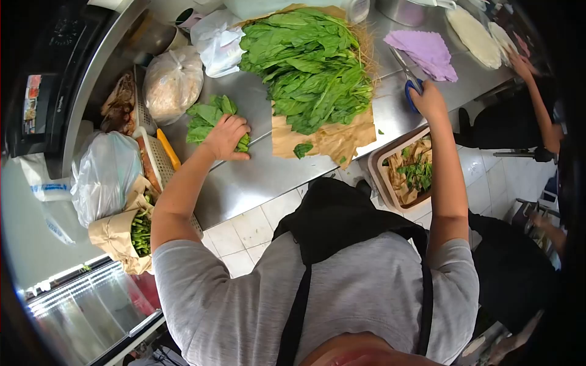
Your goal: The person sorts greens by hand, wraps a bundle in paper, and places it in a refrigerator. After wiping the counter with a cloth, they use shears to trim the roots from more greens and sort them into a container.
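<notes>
Green and limp, a small bunch of green leaves (204, 119) lies on the steel counter (256, 177) under the left hand (227, 137). The fingers curl down over its stem end, and the leafy tips fan out beyond the knuckles, away from the body. The right hand (429, 100) is closed around blue-handled steel scissors (408, 79), blades pointing past the fingertips. Between both hands sits a large heap of green leafy stalks (308, 61) on brown paper (329, 137), nearer the left.
</notes>
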Available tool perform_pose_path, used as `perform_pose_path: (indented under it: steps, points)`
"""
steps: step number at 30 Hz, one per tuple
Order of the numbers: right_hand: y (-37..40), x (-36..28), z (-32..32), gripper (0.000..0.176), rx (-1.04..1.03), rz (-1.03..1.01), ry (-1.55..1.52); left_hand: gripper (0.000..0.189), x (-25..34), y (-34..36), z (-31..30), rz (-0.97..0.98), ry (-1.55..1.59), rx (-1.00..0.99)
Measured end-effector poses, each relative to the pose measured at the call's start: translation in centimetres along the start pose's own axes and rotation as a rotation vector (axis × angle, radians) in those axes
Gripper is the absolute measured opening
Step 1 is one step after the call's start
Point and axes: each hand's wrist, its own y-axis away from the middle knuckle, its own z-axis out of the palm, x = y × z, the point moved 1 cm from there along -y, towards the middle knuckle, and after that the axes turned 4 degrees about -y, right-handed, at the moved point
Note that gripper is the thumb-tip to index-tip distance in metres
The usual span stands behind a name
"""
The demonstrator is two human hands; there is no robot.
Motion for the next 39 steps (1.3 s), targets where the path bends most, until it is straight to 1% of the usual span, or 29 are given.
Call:
perform_pose_path:
  steps: [2,5,7,9,10,11,13,16,19,20,21,22,23,24,25,27,29,30,33,34,36,38,39]
  points:
    - [-0.9,0.0,0.9,0.035,-0.031,0.006,0.056,0.064,-0.3,1.1,0.2,0.026,0.015,-0.029]
    - [-0.6,-0.6,1.4,0.033,0.051,-0.075,0.158,0.067,-0.8,1.6,-0.2,0.04,0.036,-0.083]
    - [-0.8,0.3,1.9,0.027,0.12,-0.114,0.146,0.071,-0.5,1.2,-1.0,0.02,0.056,-0.112]
    - [-0.1,-1.3,1.4,0.023,0.15,-0.178,0.105,0.075,0.0,0.5,-2.0,-0.03,0.083,-0.121]
    - [0.3,-2.1,1.2,0.021,0.139,-0.212,-0.006,0.078,0.1,0.4,-1.9,-0.029,0.08,-0.092]
    - [0.8,-3.0,1.1,0.019,0.128,-0.246,-0.119,0.077,0.5,0.1,-2.2,-0.035,0.075,-0.072]
    - [1.8,-4.9,1.1,0.017,0.011,-0.218,-0.371,0.073,0.9,-0.8,-3.2,-0.051,0.061,-0.026]
    - [2.1,-6.2,1.5,0.017,-0.152,-0.147,-0.237,0.051,2.1,-4.3,-6.1,-0.139,-0.048,0.312]
    - [2.6,-5.7,2.5,0.017,-0.165,-0.183,-0.261,0.026,4.8,-10.2,-10.4,-0.242,0.063,0.623]
    - [2.8,-5.5,3.0,0.019,-0.272,-0.269,-0.294,0.014,6.4,-12.7,-11.6,-0.159,0.12,0.717]
    - [3.4,-5.4,3.5,0.02,-0.231,-0.328,-0.271,0.013,7.6,-14.9,-11.6,-0.093,0.191,0.732]
    - [4.3,-5.5,3.9,0.021,-0.19,-0.388,-0.246,0.01,9.5,-16.7,-11.4,-0.093,0.237,0.654]
    - [5.0,-5.6,4.3,0.023,-0.149,-0.45,-0.22,0.011,11.1,-18.6,-11.3,-0.003,0.247,0.598]
    - [5.5,-5.5,4.7,0.025,-0.15,-0.439,-0.137,0.014,12.3,-20.1,-10.6,0.008,0.219,0.495]
    - [6.0,-5.5,4.9,0.028,-0.153,-0.43,-0.053,0.017,12.9,-21.4,-9.5,-0.054,0.216,0.395]
    - [6.8,-5.7,5.0,0.032,-0.164,-0.433,0.069,0.019,12.5,-22.7,-7.6,-0.194,0.072,0.271]
    - [7.4,-5.9,4.8,0.035,-0.178,-0.46,0.148,0.022,10.9,-22.5,-6.6,-0.226,0.056,0.31]
    - [7.6,-6.0,4.6,0.036,-0.221,-0.487,0.171,0.024,10.1,-22.1,-6.4,-0.241,0.045,0.327]
    - [7.7,-5.6,4.8,0.035,-0.191,-0.603,0.156,0.03,9.6,-20.1,-6.2,-0.13,0.005,0.357]
    - [7.7,-5.6,4.9,0.035,-0.143,-0.604,0.109,0.037,9.8,-19.5,-5.7,-0.138,-0.041,0.311]
    - [7.4,-5.9,4.9,0.036,-0.046,-0.609,0.022,0.04,10.3,-18.8,-5.4,-0.128,-0.069,0.312]
    - [7.0,-6.8,4.5,0.035,-0.141,-0.547,0.088,0.042,10.3,-18.5,-4.7,-0.139,-0.071,0.282]
    - [6.9,-7.5,4.2,0.035,-0.19,-0.519,0.122,0.041,10.3,-18.4,-4.4,-0.134,-0.07,0.29]
